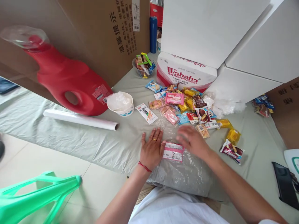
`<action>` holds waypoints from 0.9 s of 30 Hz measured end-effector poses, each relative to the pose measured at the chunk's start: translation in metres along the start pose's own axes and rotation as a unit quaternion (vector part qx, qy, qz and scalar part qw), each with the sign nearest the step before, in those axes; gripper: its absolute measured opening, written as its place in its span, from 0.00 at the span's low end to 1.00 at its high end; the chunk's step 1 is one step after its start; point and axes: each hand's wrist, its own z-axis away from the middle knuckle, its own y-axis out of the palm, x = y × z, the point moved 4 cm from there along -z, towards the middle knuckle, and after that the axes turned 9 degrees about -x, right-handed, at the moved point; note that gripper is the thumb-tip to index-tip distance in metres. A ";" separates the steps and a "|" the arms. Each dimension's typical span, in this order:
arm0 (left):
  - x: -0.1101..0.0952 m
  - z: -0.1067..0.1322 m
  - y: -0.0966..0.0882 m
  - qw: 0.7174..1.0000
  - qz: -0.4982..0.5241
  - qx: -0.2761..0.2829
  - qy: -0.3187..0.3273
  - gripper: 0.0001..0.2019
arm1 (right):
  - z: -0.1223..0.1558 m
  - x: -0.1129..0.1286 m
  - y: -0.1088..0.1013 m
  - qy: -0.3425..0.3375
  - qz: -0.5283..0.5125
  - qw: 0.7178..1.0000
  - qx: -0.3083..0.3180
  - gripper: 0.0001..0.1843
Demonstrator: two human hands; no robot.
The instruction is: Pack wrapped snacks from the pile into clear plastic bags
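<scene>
My left hand (152, 147) lies flat, fingers stretched out, on clear plastic film (191, 168) spread over the cloth. Its thumb reaches the left end of a pink-and-white snack packet (173, 155), which lies with its printed label facing up. Just right of that packet is my right hand (195, 141), its fingers loosely bent and a little blurred, with nothing visible in them. Beyond both hands is a loose pile of wrapped snacks, with a pink wafer packet (174, 98) on top. A white packet with carrot-coloured sticks printed on it (146, 114) lies left of the pile.
A paper bowl (121, 105) holding crumpled plastic stands left, near a white roll (80, 119) and a large red jug (77, 77). Behind are a Wahaha carton (184, 74) and a clear snack bowl (144, 66). A green stool (39, 196) and a phone (285, 183) flank me.
</scene>
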 end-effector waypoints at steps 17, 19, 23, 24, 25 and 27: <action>0.001 0.001 0.000 0.999 0.032 -0.006 -0.017 0.26 | -0.062 -0.061 -0.054 0.161 -0.152 0.972 -0.078 0.23; 0.002 0.001 -0.001 0.999 0.043 -0.009 -0.020 0.26 | -0.022 -0.040 -0.046 0.196 -0.263 0.944 0.033 0.22; 0.003 0.001 -0.003 0.998 0.054 -0.018 -0.017 0.26 | 0.024 -0.003 -0.011 0.148 -0.262 0.944 0.134 0.23; 0.003 0.000 -0.003 0.998 0.056 -0.019 -0.017 0.26 | 0.028 0.003 -0.003 0.120 -0.232 0.957 0.130 0.23; 0.004 0.000 -0.003 0.998 0.058 -0.020 -0.019 0.26 | 0.030 0.008 0.005 0.093 -0.189 0.970 0.122 0.23; 0.005 0.000 -0.003 0.998 0.058 -0.019 -0.024 0.27 | 0.034 0.015 0.017 0.060 -0.088 0.990 0.096 0.22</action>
